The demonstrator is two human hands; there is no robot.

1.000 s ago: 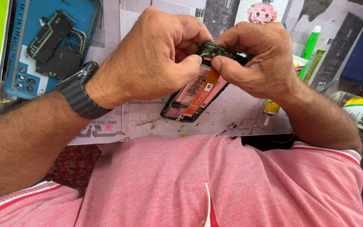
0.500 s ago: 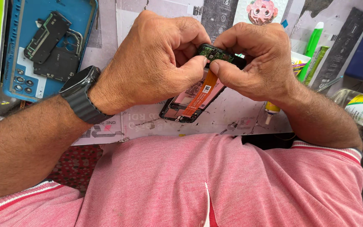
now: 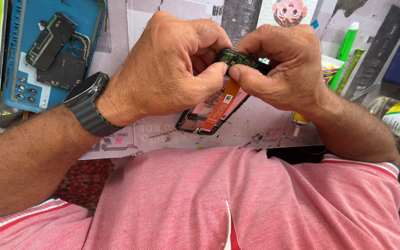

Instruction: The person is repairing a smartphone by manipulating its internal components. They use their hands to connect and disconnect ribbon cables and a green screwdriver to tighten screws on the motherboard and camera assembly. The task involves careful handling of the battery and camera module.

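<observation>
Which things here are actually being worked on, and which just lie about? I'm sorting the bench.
In hand:
left hand
right hand
opened phone frame
orange flex cable
small green circuit board

Lying about:
blue phone back
green pen
glue tube
bottle

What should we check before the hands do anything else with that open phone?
1. Both hands on the phone: ok. The left hand and right hand pinch the top edge of the opened phone frame.
2. Orange flex cable unbroken: cannot tell; it runs down the frame, but its upper end is hidden by the thumbs.
3. Green circuit board seated: cannot tell; fingers cover most of it.
4. Frame steady: ok; its lower end rests on the paper-covered table.
5. Glue tube kept away: not ok; it lies close under the right wrist.
6. Blue back cover out of the way: ok, off to the left.
</observation>
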